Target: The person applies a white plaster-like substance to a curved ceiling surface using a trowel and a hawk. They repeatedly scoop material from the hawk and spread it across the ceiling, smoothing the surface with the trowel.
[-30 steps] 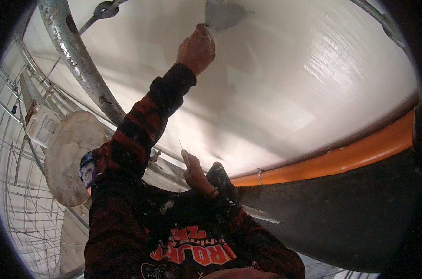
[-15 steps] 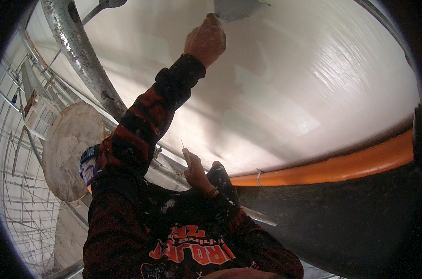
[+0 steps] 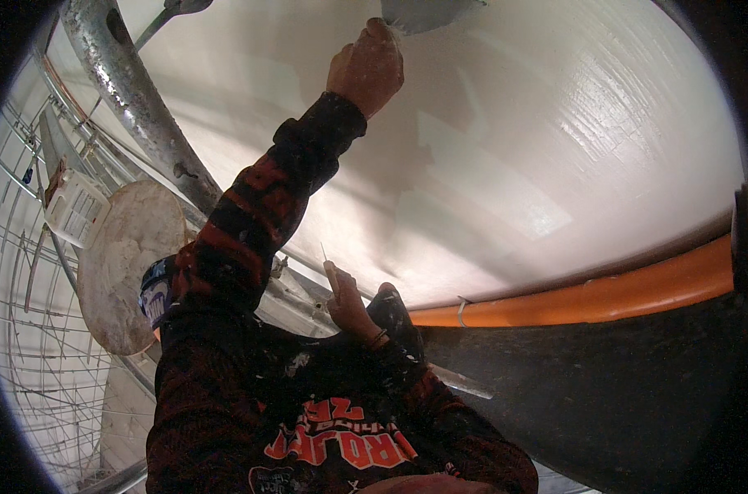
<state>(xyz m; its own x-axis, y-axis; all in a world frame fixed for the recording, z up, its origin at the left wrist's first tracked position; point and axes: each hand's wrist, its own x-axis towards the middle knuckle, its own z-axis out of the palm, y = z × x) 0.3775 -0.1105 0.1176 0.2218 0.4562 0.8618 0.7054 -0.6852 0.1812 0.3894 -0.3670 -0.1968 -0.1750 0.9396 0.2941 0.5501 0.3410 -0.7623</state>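
Note:
My left hand [image 3: 370,70] is closed in a fist, reaching up against a large whitish, smoothed wall surface [image 3: 514,165]. By its fingertips a flat grey shape [image 3: 427,12] shows at the upper edge, mostly cut off; I cannot tell whether it is a blade or a patch on the wall. What the fist holds is hidden. Lower down, close to my body, my right hand [image 3: 351,309] is closed around the pale handle of a putty knife [image 3: 333,276]. Its thin blade points upward, seen edge-on, apart from the wall.
A thick, splattered metal pole [image 3: 135,99] slants at the upper left. Below are a white container [image 3: 76,210], a round stained board [image 3: 131,272] and wire mesh [image 3: 40,362]. An orange pipe [image 3: 588,303] runs along the wall's lower edge, above a dark panel [image 3: 596,387].
The view has shifted very slightly. My left fist stays almost in place beside the grey shape, and my right hand keeps hold of the putty knife.

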